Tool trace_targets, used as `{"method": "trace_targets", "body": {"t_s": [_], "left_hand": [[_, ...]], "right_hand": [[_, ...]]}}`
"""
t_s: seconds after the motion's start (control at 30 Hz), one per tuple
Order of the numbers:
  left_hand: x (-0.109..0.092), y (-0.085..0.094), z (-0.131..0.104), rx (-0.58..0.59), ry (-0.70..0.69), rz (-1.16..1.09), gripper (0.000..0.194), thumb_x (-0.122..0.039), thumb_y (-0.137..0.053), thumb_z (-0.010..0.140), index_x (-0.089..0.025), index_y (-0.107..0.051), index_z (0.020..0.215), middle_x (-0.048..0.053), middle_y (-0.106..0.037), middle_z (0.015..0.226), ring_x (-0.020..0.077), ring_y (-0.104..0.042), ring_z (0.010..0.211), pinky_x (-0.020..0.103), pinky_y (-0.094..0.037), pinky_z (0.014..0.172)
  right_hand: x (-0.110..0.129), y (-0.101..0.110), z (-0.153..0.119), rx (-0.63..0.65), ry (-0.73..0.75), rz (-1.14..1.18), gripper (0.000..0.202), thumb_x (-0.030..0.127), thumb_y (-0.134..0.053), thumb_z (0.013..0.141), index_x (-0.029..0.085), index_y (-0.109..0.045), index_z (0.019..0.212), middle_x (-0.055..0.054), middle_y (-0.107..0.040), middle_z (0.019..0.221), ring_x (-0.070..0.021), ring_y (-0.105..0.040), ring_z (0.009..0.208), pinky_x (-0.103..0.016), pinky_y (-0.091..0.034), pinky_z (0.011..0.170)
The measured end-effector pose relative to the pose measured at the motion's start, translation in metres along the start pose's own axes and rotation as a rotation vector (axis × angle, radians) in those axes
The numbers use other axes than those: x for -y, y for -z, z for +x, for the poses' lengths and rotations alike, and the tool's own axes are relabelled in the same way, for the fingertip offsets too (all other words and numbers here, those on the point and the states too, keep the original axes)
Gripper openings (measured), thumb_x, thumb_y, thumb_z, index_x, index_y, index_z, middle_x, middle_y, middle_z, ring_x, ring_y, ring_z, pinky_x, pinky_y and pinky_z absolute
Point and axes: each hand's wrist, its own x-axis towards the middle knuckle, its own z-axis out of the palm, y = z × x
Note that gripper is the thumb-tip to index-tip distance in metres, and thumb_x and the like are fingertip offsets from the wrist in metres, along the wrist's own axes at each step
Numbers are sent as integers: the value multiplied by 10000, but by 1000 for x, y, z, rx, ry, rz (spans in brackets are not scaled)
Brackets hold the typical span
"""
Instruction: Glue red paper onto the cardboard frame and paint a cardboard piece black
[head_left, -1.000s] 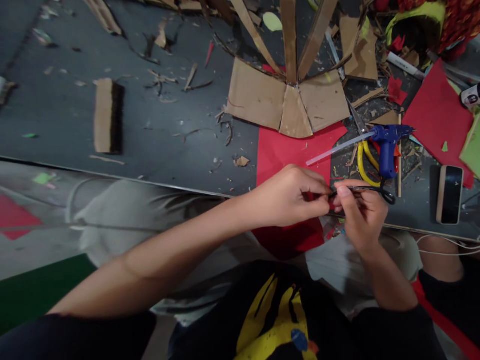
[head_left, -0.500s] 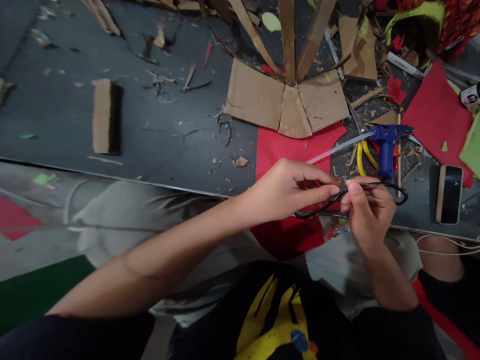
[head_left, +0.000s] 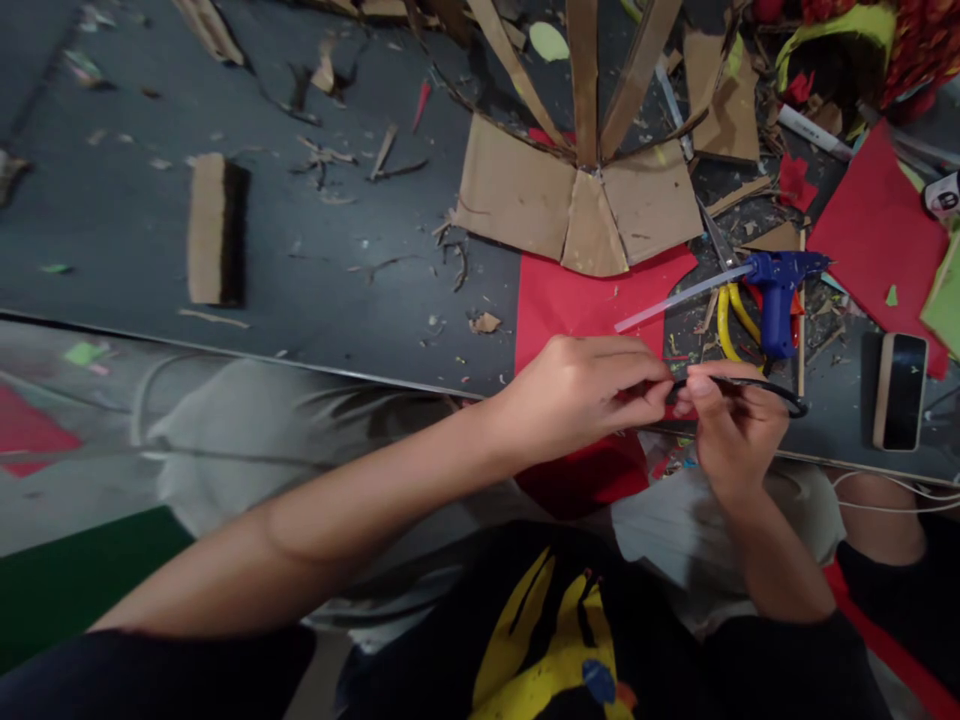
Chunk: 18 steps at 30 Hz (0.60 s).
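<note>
A thin black cord (head_left: 787,397) runs between my two hands just over the table's near edge. My left hand (head_left: 592,385) pinches one part of it, with thumb and fingertips pressed together. Close beside it, my right hand (head_left: 739,420) is closed round the cord, thumb on top, and a bend of cord sticks out on its right side. Behind my hands lies a blue glue gun (head_left: 780,290) with a clear glue stick (head_left: 682,300) in its back. Under the glue stick is a red sheet (head_left: 577,305), partly hidden by my left hand.
A folded cardboard piece (head_left: 517,190) with long strips rises behind the red sheet. Scissors with yellow handles (head_left: 726,325) lie beside the glue gun. A phone (head_left: 900,390) rests at the right edge. A cardboard block (head_left: 208,230) stands on the left among scraps.
My left fingers have closed more tightly on the cord, and the loop that hung below them no longer shows. The bend beyond my right hand has shifted slightly.
</note>
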Motion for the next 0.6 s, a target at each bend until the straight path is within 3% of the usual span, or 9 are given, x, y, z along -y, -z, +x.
{"method": "trace_targets", "body": {"t_s": [0.1, 0.37, 0.6], "left_hand": [[0, -1, 1, -15, 33, -37, 161, -138, -524, 849, -128, -621, 720, 14, -641, 669, 77, -569, 616, 147, -453, 592], [-2, 1, 4, -9, 202, -203, 125, -164, -523, 829, -140, -596, 732, -1, -615, 656, 63, -534, 570, 143, -403, 510], [-2, 5, 5, -5, 244, -268, 283, -227, -442, 900, -148, -490, 632, -5, -527, 600, 74, -479, 544, 183, -392, 516]], "right_hand": [[-4, 1, 2, -10, 28, 38, 72, 296, -633, 798, 235, -669, 806, 36, -657, 759, -58, -597, 525, -188, -502, 481], [-8, 2, 2, -16, -48, 194, 84, 328, -643, 792, 255, -676, 817, 43, -663, 753, -63, -611, 591, -190, -533, 546], [-5, 3, 1, -16, -125, 199, 134, 373, -668, 761, 243, -678, 792, 44, -669, 706, -66, -604, 530, -196, -536, 513]]}}
